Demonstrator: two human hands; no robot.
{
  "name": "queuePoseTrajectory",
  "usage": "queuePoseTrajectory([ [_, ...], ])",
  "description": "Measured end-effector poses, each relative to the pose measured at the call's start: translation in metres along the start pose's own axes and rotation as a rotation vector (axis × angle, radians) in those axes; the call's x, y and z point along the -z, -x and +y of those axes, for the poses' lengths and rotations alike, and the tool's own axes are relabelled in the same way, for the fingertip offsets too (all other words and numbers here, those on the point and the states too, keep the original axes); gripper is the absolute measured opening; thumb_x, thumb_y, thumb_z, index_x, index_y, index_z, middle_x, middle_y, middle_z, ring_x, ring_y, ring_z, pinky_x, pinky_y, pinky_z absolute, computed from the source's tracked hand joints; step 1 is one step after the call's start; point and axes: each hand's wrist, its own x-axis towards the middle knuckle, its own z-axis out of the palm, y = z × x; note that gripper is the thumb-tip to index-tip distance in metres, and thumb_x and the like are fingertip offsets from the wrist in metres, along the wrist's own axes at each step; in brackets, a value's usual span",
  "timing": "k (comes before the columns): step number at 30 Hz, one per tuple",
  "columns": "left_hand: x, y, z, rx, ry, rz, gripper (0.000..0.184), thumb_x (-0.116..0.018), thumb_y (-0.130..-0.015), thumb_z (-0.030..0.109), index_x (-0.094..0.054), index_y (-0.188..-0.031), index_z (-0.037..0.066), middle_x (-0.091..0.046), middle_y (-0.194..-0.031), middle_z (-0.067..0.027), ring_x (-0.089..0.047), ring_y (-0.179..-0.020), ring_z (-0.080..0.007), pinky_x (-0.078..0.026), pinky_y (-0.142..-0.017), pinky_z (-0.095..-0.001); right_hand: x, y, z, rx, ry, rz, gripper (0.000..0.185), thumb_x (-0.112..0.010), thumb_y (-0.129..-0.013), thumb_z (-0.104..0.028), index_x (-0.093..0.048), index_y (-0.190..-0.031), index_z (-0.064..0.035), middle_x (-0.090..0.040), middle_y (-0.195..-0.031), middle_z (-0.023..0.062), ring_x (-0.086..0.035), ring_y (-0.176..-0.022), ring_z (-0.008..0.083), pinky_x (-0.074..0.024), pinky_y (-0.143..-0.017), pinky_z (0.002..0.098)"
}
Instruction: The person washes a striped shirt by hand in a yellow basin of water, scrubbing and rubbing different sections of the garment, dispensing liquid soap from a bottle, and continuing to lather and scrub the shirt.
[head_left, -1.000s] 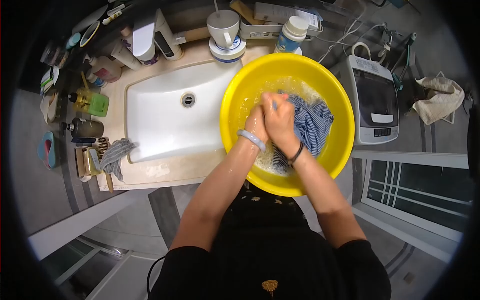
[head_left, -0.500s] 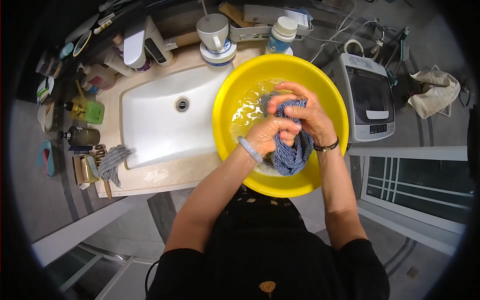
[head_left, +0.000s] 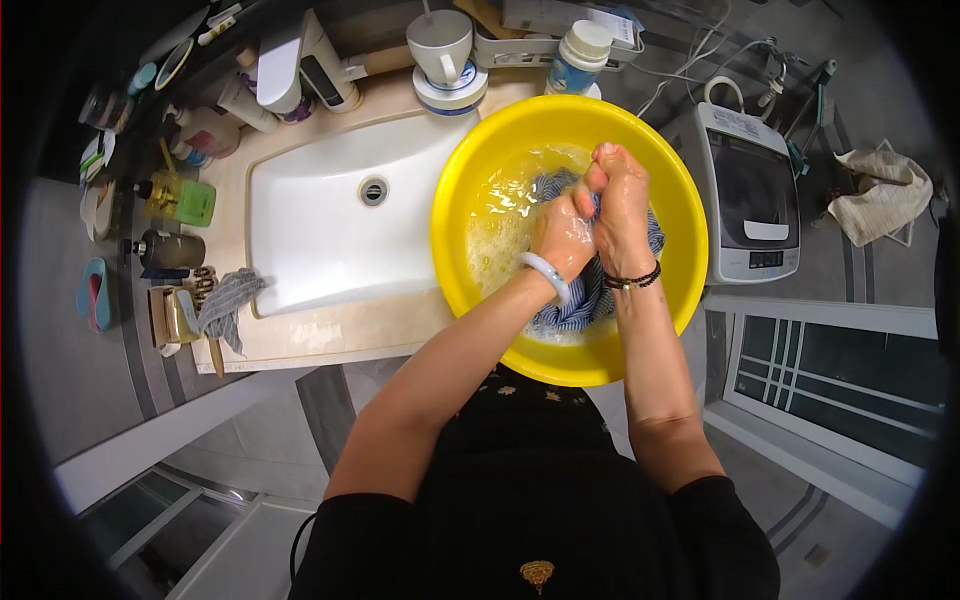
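The left hand [head_left: 566, 240] and right hand [head_left: 622, 200] are pressed together, each grip closed on the blue-and-white striped cloth [head_left: 572, 312]; the fingers hide how much fabric is bunched between them. The rest of the cloth lies below in the yellow basin [head_left: 685, 290], showing to the near side and right of the hands, with sudsy water [head_left: 500, 215] to the left. Both forearms cross the basin's near rim.

The basin overlaps the right end of the white sink [head_left: 310, 225] and hides the bench [head_left: 330, 345] beneath it. Close behind the far rim stands a white-capped bottle [head_left: 578, 62]; farther left, a white cup [head_left: 438, 45] sits on a round tub [head_left: 450, 95]. At the bench's left end are a grey rag [head_left: 235, 305], a dark bottle [head_left: 175, 250] and a green bottle [head_left: 190, 202]. Just right of the basin is a washing machine [head_left: 748, 185], with a beige cloth [head_left: 882, 198] hanging beyond.
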Motion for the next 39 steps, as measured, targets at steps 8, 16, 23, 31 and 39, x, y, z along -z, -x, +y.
queuePoseTrajectory([
  [8,0.0,-0.023,-0.023,0.042,0.027,0.013,0.041,-0.07,-0.066,0.015,-0.051,-0.1,0.002,-0.06,-0.094,-0.0234,-0.058,-0.09,-0.038,-0.046,-0.077,-0.0403,0.011,-0.009,0.006,0.247,0.2,-0.137,0.015,-0.057,-0.087,-0.015,-0.053,-0.095,-0.0024,-0.054,-0.075,0.0026,-0.054,-0.067,0.0131,-0.0456,-0.062,0.0249],
  [16,0.119,-0.022,0.042,0.207,0.458,-0.339,0.044,-0.066,-0.072,0.003,-0.045,-0.11,0.009,-0.054,-0.1,-0.007,-0.057,-0.086,-0.0143,-0.049,-0.066,-0.0276,0.047,0.022,-0.022,0.031,0.107,-0.28,0.045,-0.071,-0.07,-0.006,-0.054,-0.111,-0.0031,-0.059,-0.095,0.0047,-0.058,-0.084,0.0132,-0.0476,-0.076,0.0259],
  [23,0.201,-0.04,0.033,0.125,0.577,0.041,0.021,-0.066,-0.078,0.013,-0.056,-0.096,0.01,-0.06,-0.082,-0.0005,-0.056,-0.07,-0.0083,-0.037,-0.054,-0.0198,0.124,0.047,-0.093,0.116,0.427,-0.092,0.033,-0.068,-0.07,-0.007,-0.059,-0.1,0.0007,-0.054,-0.069,-0.0012,-0.042,-0.049,0.005,-0.032,-0.044,0.0189],
  [31,0.211,-0.038,0.043,-0.034,0.177,0.088,0.027,-0.063,-0.082,0.009,-0.055,-0.107,0.008,-0.062,-0.087,-0.0028,-0.059,-0.077,-0.0099,-0.046,-0.07,-0.0248,0.166,0.058,-0.09,0.262,0.238,-0.05,0.027,-0.065,-0.071,-0.007,-0.061,-0.097,-0.0012,-0.06,-0.081,0.0022,-0.055,-0.071,0.0107,-0.0439,-0.066,0.0215],
  [39,0.212,-0.019,0.065,-0.027,0.687,-0.226,0.047,-0.059,-0.075,-0.008,-0.045,-0.118,0.003,-0.061,-0.094,-0.009,-0.06,-0.088,-0.0148,-0.049,-0.08,-0.024,0.2,0.048,-0.075,0.305,0.062,-0.013,0.027,-0.057,-0.063,0.005,-0.059,-0.089,-0.0035,-0.059,-0.092,0.0073,-0.057,-0.085,0.0175,-0.0434,-0.081,0.026],
])
